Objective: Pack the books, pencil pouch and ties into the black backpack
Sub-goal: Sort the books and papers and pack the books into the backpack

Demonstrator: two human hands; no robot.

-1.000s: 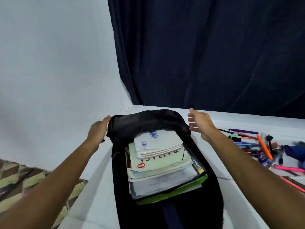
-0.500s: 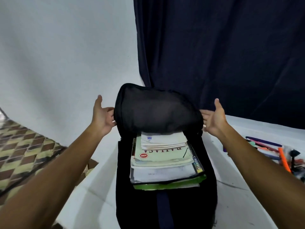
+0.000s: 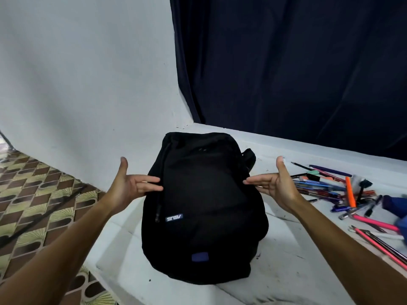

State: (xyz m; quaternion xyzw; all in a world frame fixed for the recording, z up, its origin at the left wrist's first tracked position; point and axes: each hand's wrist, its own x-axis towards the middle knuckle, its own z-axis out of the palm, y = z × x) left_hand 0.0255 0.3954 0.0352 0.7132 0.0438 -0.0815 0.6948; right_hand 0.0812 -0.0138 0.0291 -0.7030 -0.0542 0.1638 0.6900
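A black fabric backpack (image 3: 203, 208) lies flat on the white desk (image 3: 284, 256), its front panel facing up and its top end pointing away toward the corner where the pale wall (image 3: 83, 69) meets a dark navy curtain (image 3: 290, 62). The front flap lies over the main compartment, so nothing inside shows. A small label with light lettering (image 3: 174, 217) sits on the left part of the panel, next to a zipper pull (image 3: 157, 213) hanging along a curved zip line, and a small blue patch (image 3: 200, 257) sits near the bottom end closest to the camera. A black strap loop (image 3: 248, 157) sticks out at the upper right of the bag.

The left hand (image 3: 130, 186) is at the backpack's left edge, spread wide with the thumb raised and the straight fingers (image 3: 152, 179) reaching to the fabric; it holds nothing. The right hand (image 3: 277, 184) mirrors it at the right edge, thumb up and fingers extended, with the fingertips (image 3: 247, 182) at the side of the bag; it also grips nothing. Whether the fingers press the fabric or only meet it cannot be told.

To the right on the desk lies a loose scatter of pens and pencils (image 3: 334, 188) in purple, blue, pink and orange, apart from the backpack. A blue object (image 3: 395, 205) shows partly at the right edge. Left of the desk, a brown and green patterned tiled floor (image 3: 37, 208) is visible.
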